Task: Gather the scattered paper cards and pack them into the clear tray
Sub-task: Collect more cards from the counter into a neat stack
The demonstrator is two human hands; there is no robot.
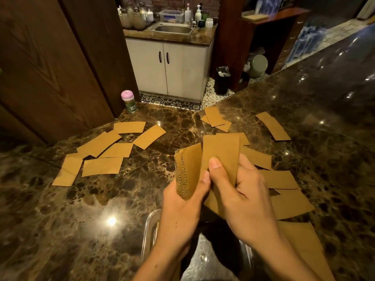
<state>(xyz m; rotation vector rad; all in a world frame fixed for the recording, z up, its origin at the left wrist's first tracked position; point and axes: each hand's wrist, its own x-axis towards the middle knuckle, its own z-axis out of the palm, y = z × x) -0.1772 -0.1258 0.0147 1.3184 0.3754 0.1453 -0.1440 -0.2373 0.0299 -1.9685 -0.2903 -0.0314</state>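
Tan cards [102, 166] on brown marbled counter [60, 220]

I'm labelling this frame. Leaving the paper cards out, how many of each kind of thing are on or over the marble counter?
Clear tray: 1
Pink-lidded bottle: 1
Hands: 2, the left hand gripping a card stack, the right hand pinching a single card
Total: 4

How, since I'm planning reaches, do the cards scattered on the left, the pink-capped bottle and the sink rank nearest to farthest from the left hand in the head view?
1. Scattered cards, on the counter, left of the left hand.
2. Pink-capped bottle, at the counter's far left edge.
3. Sink, farthest back, past the counter.
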